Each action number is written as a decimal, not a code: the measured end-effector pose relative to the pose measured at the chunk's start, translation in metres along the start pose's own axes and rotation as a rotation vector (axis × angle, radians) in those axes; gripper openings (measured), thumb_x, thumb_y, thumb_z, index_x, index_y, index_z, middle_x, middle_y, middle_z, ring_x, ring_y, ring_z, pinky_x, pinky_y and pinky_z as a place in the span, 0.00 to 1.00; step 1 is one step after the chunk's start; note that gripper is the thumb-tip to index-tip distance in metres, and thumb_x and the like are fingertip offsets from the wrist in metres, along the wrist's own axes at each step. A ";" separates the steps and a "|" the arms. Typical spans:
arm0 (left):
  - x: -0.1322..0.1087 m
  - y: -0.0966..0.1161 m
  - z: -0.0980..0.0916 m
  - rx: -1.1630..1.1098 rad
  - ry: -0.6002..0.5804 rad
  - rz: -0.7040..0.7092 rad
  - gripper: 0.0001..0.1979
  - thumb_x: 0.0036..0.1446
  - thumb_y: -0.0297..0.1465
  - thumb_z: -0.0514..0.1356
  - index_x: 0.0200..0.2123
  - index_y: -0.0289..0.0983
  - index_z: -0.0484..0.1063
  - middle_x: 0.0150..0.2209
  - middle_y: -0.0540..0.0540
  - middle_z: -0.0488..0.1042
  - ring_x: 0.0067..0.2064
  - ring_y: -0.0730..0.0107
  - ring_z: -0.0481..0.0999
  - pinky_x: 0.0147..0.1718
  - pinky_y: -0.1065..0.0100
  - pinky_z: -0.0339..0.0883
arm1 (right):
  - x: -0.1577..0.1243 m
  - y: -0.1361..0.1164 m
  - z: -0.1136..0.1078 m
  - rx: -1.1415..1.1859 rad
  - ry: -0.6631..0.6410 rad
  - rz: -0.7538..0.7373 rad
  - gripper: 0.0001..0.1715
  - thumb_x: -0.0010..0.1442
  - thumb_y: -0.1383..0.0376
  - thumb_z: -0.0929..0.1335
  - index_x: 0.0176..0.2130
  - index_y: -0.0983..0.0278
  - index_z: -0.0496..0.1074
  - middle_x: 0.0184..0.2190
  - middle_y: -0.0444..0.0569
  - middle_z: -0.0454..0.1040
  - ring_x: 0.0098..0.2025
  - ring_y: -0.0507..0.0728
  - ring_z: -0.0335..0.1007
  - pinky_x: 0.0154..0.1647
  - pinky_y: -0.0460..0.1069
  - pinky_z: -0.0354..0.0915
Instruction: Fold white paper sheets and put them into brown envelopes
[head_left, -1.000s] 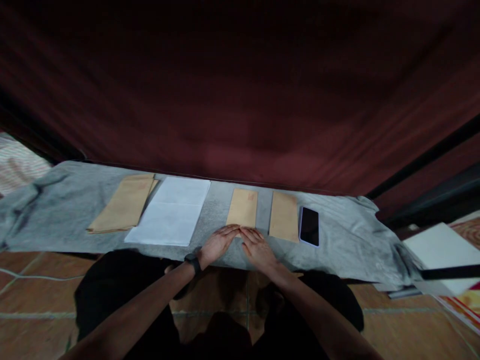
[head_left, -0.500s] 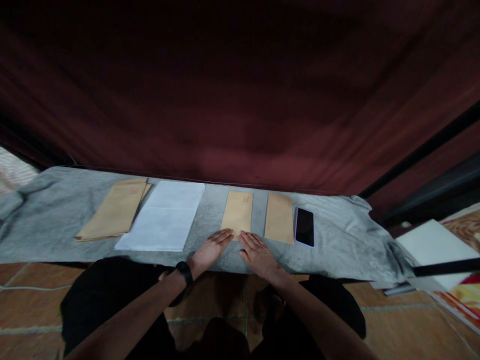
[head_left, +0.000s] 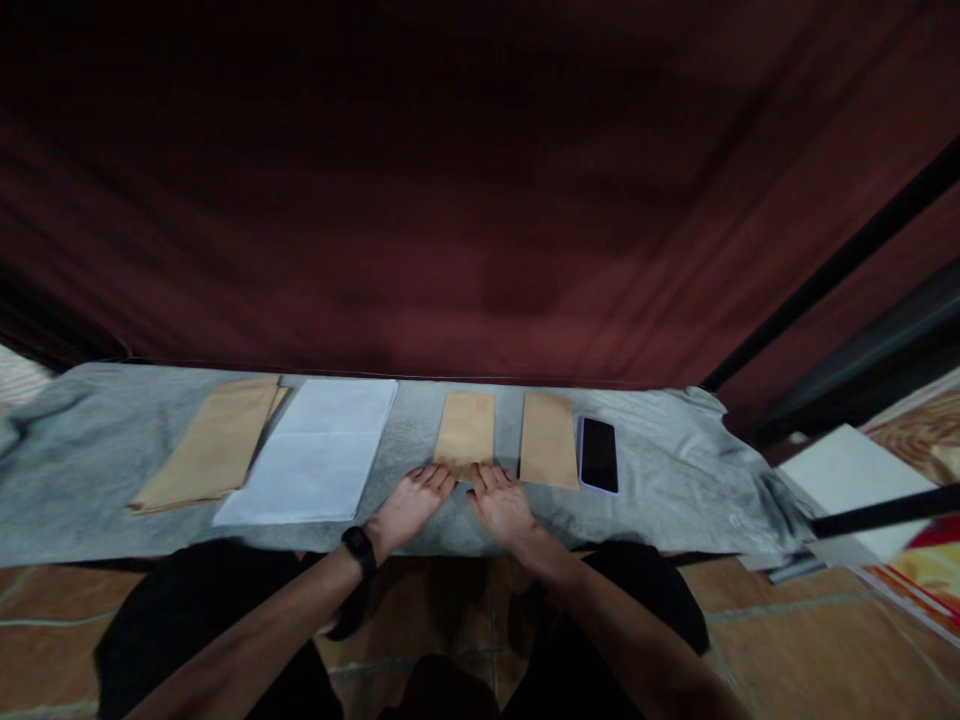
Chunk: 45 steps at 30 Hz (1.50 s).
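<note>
A small brown paper envelope (head_left: 465, 425) with faint red print at its top right lies flat on the grey cloth in front of me. At its near edge, the bent fingers of my left hand (head_left: 412, 505) press together on the left corner; a dark band circles that wrist. My right hand (head_left: 502, 503) is on the right corner of the same edge, fingers curled down and thumb low at the side. My fingertips partly hide this edge. Just right of it lies another brown envelope (head_left: 549, 440), untouched.
A phone (head_left: 599, 455) in a pale purple case lies right of the envelopes. Leftward are a white paper stack (head_left: 315, 450) and larger brown envelopes (head_left: 206, 440). Grey cloth (head_left: 660, 470) covers the narrow surface, with a dark red curtain (head_left: 480, 250) behind. A white board (head_left: 855, 480) is at far right.
My fingers, flatter on the envelope's near end before, are now more bent at its near edge. The view has shifted slightly; the other things stay in place.
</note>
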<state>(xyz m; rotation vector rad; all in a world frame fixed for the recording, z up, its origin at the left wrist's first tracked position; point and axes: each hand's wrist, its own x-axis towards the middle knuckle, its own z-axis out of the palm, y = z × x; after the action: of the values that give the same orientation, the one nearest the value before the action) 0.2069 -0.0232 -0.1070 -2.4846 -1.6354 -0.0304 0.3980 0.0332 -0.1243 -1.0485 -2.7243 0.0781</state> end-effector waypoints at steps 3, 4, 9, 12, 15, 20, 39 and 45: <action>0.005 0.000 -0.016 -0.126 0.137 -0.075 0.17 0.62 0.19 0.53 0.51 0.37 0.71 0.53 0.38 0.76 0.57 0.57 0.74 0.55 0.57 0.68 | 0.010 0.009 -0.010 0.038 0.059 0.058 0.20 0.66 0.73 0.62 0.55 0.64 0.72 0.47 0.56 0.77 0.48 0.61 0.72 0.47 0.53 0.69; 0.008 0.000 -0.021 -0.204 0.219 -0.148 0.17 0.64 0.22 0.54 0.54 0.38 0.70 0.57 0.38 0.73 0.61 0.56 0.71 0.58 0.55 0.65 | 0.013 0.015 -0.014 0.099 0.103 0.096 0.20 0.66 0.73 0.61 0.54 0.64 0.73 0.46 0.55 0.76 0.46 0.60 0.73 0.45 0.52 0.70; 0.025 0.010 -0.027 -0.974 0.613 -0.852 0.31 0.63 0.40 0.60 0.66 0.38 0.56 0.65 0.34 0.63 0.66 0.52 0.63 0.60 0.52 0.64 | 0.023 0.041 -0.030 0.706 0.396 0.370 0.14 0.67 0.65 0.61 0.41 0.64 0.75 0.37 0.51 0.75 0.38 0.57 0.73 0.40 0.50 0.71; 0.038 0.022 -0.017 -1.718 0.442 -1.100 0.29 0.59 0.43 0.63 0.59 0.36 0.63 0.55 0.34 0.74 0.56 0.54 0.75 0.50 0.56 0.73 | 0.024 0.035 -0.026 1.166 0.432 0.498 0.14 0.62 0.57 0.65 0.42 0.63 0.73 0.37 0.48 0.76 0.34 0.55 0.72 0.35 0.50 0.74; 0.050 0.035 -0.006 -2.159 0.222 -1.030 0.22 0.52 0.40 0.69 0.46 0.36 0.71 0.43 0.38 0.79 0.42 0.60 0.81 0.41 0.61 0.75 | 0.019 0.017 -0.013 1.518 0.323 0.569 0.21 0.56 0.53 0.70 0.46 0.60 0.71 0.40 0.47 0.78 0.37 0.56 0.74 0.36 0.51 0.76; 0.051 0.041 0.004 -1.980 0.282 -1.050 0.18 0.43 0.29 0.71 0.39 0.36 0.72 0.33 0.47 0.80 0.32 0.68 0.78 0.29 0.70 0.69 | 0.004 0.008 -0.003 1.745 -0.097 0.640 0.24 0.54 0.50 0.73 0.43 0.63 0.73 0.35 0.48 0.80 0.31 0.55 0.76 0.35 0.52 0.76; 0.036 -0.014 -0.005 -1.985 0.031 -0.962 0.22 0.37 0.25 0.70 0.41 0.36 0.78 0.38 0.44 0.82 0.35 0.65 0.80 0.32 0.70 0.71 | -0.004 0.031 -0.028 0.127 0.225 -0.078 0.20 0.66 0.64 0.65 0.57 0.61 0.69 0.54 0.56 0.72 0.55 0.63 0.67 0.58 0.60 0.62; 0.032 -0.011 0.000 -1.826 0.000 -0.883 0.21 0.43 0.29 0.68 0.44 0.38 0.77 0.37 0.44 0.81 0.37 0.60 0.80 0.34 0.66 0.72 | -0.003 0.034 0.001 0.026 0.143 -0.169 0.30 0.63 0.73 0.64 0.64 0.66 0.65 0.64 0.57 0.67 0.64 0.61 0.64 0.66 0.56 0.59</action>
<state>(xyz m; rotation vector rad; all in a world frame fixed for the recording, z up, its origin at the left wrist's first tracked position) 0.2092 0.0098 -0.1022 -1.6567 -3.2428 -2.5025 0.4222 0.0566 -0.1307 -0.7817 -2.6616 0.0109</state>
